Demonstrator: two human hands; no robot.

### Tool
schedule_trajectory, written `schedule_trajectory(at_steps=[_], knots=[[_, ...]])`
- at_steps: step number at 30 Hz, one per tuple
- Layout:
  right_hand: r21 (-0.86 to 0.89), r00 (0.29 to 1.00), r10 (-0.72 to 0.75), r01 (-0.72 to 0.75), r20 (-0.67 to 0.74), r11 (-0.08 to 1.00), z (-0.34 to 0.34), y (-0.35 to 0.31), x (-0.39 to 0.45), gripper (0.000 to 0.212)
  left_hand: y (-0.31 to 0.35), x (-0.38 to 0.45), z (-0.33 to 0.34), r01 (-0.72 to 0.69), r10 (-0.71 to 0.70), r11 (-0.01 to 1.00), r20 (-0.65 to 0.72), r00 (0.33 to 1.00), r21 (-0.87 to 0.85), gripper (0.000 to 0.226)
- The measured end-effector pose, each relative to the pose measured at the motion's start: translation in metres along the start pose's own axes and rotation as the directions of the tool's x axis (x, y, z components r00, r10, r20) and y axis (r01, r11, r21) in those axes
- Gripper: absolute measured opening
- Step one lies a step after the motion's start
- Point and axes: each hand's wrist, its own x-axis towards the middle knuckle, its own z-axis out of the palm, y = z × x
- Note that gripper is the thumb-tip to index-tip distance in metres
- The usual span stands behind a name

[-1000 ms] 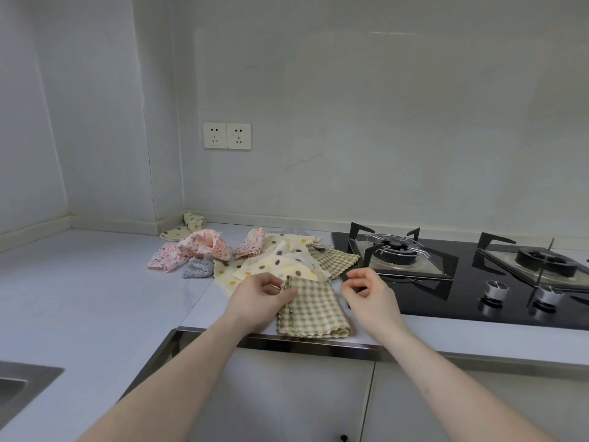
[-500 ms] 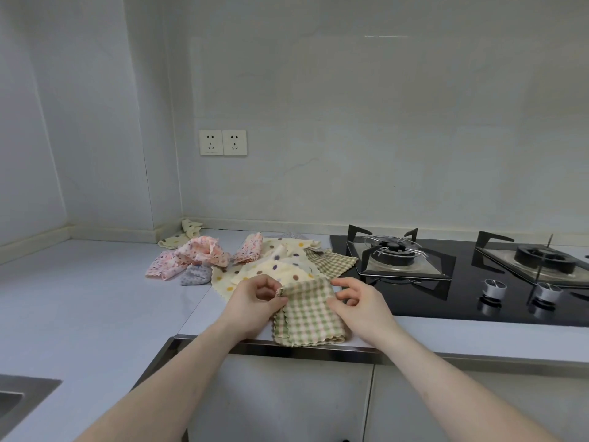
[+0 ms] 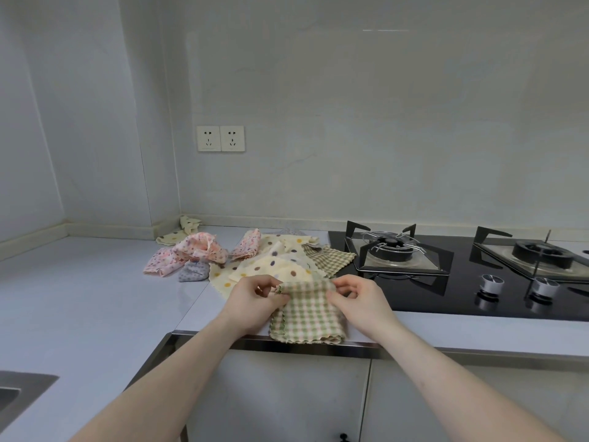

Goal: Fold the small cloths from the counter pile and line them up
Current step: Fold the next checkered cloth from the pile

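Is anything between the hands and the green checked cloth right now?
Nothing visible. The left hand and the right hand each already pinch a far corner of the green checked cloth at the counter's front edge.

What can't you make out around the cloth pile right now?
- Head view: the green checked cloth hides how many layers it has.
- Lower cloths in the pile are covered by the dotted ones.
- Sink: cut off by the left edge.
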Motion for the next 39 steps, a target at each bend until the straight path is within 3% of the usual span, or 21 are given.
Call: schedule_trajectory(at_steps=[6, 10, 14, 20, 26, 39], knots=[[-0.004, 0.997, -0.040, 0.040, -0.060, 0.999, -0.001, -0.002, 0.000, 0.008, 0.003, 0.000, 0.000, 0.022, -0.023, 0.999, -0.016, 1.000, -0.035, 0.011], [0.053, 0.995, -0.051, 0.056, -0.086, 0.997, 0.001, 0.000, -0.001, 0.011, 0.009, -0.005, 0.001, 0.081, -0.076, 0.976, 0.032, 0.997, -0.203, 0.007], [0.082, 0.990, -0.088, 0.097, -0.107, 0.992, 0.000, 0.001, -0.003, 0.020, 0.009, -0.007, 0.001, 0.038, -0.034, 0.976, 0.022, 0.999, -0.216, 0.006], [-0.024, 0.979, -0.174, 0.172, -0.104, 0.985, 0.000, -0.004, -0.010, 0.036, 0.007, -0.008, -0.001, -0.035, 0.035, 0.993, 0.001, 0.999, -0.112, 0.011], [-0.106, 0.964, -0.262, 0.256, -0.051, 0.961, 0.002, -0.007, -0.019, 0.025, 0.011, -0.013, -0.003, -0.003, 0.003, 0.999, 0.008, 1.000, -0.044, 0.020], [-0.257, 0.970, -0.208, 0.234, 0.121, 0.938, 0.002, -0.012, -0.023, 0.017, 0.017, -0.021, 0.001, 0.034, -0.025, 0.977, -0.045, 0.999, 0.213, 0.015]])
